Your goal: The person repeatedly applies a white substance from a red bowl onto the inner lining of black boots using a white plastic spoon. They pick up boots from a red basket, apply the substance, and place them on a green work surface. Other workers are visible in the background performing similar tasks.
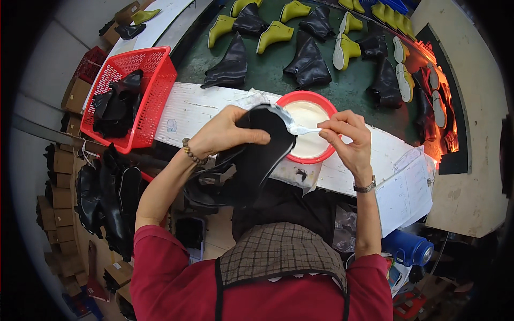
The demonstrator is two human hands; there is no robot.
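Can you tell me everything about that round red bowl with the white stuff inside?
The round red bowl, plastic by its look, stands upright on the flat white worktop beside the dark green surface. Its smooth rim circles creamy white liquid. A black boot with a flat sole hides part of its left side; a slim white brush overlaps it. Whether either touches it is unclear.
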